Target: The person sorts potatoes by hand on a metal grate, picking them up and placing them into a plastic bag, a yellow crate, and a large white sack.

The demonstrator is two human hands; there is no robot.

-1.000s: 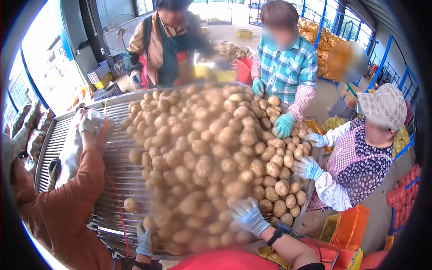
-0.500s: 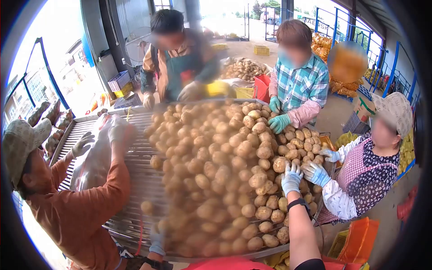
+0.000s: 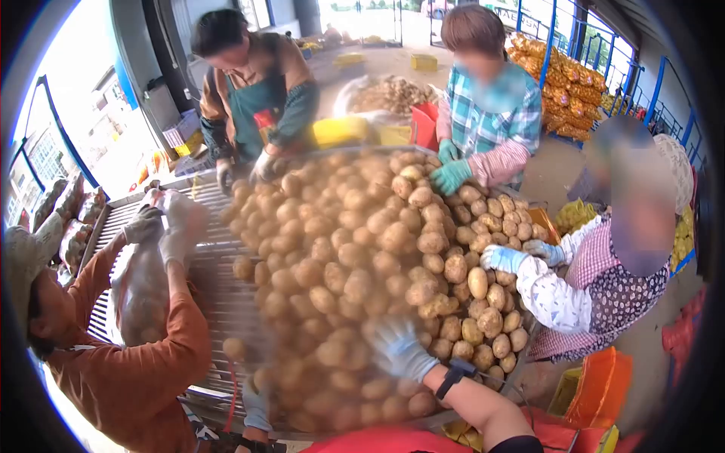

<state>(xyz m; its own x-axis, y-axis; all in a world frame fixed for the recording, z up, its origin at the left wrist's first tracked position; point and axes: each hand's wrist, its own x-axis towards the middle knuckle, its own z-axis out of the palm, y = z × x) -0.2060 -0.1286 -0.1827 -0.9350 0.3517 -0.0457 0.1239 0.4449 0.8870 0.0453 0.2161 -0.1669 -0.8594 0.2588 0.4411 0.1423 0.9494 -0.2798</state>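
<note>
My right hand [image 3: 399, 349], gloved, lies with fingers spread wide on the potatoes [image 3: 377, 234] at the near end of the pile. My left hand [image 3: 257, 406] sits at the near edge of the slatted worktop [image 3: 211, 302]; I cannot tell its grip. The potatoes cover the worktop's middle and right. A co-worker's teal glove [image 3: 451, 175] touches the far side, and another co-worker holds a clear bag [image 3: 143, 291] on the left.

Daylight pours in from the open front onto a pale concrete floor [image 3: 377, 57], where a yellow crate [image 3: 425, 62] stands. Blue metal railings [image 3: 642, 94] line the right side with orange net sacks [image 3: 563, 79] stacked against them. A dark grey wall [image 3: 140, 45] rises on the left beside a bright blue-framed window [image 3: 75, 128].
</note>
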